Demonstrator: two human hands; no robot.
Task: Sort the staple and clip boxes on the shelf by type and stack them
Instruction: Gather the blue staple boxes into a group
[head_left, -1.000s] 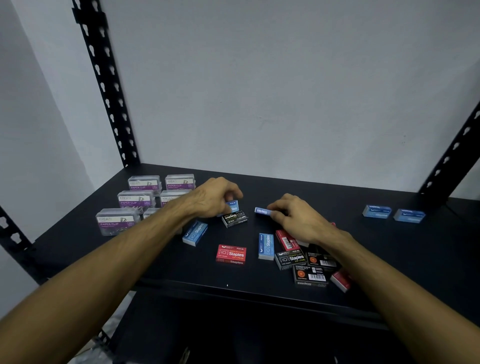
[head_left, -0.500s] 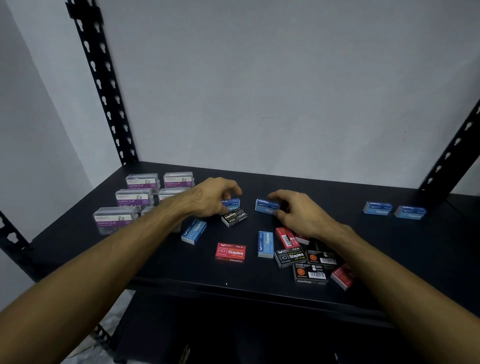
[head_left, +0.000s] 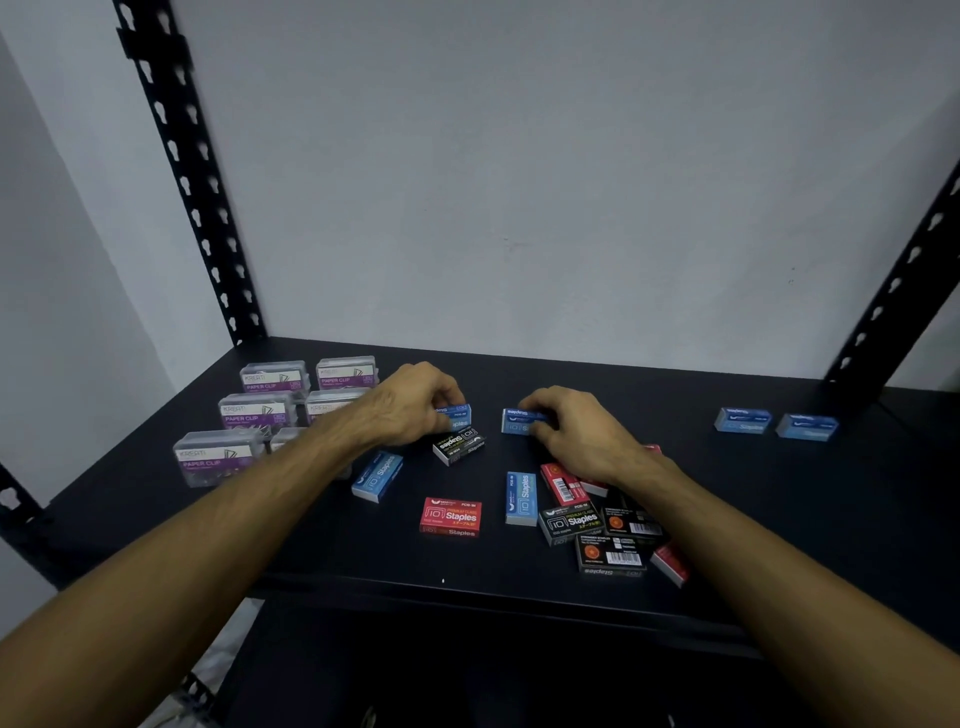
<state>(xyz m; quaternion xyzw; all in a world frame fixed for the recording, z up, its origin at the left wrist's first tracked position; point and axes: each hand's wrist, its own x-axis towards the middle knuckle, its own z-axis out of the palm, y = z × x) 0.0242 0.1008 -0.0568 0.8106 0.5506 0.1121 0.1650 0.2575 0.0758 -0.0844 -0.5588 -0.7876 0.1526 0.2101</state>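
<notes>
Both hands work over the black shelf (head_left: 727, 519). The left hand (head_left: 410, 405) has its fingers curled around a blue staple box (head_left: 460, 415) resting on the shelf, just behind a black staple box (head_left: 460, 446). The right hand (head_left: 576, 431) pinches a second blue staple box (head_left: 519, 420) at mid-shelf. Clear paper clip boxes (head_left: 260, 410) stand grouped at the left; two more blue boxes (head_left: 774, 426) sit side by side at the far right.
</notes>
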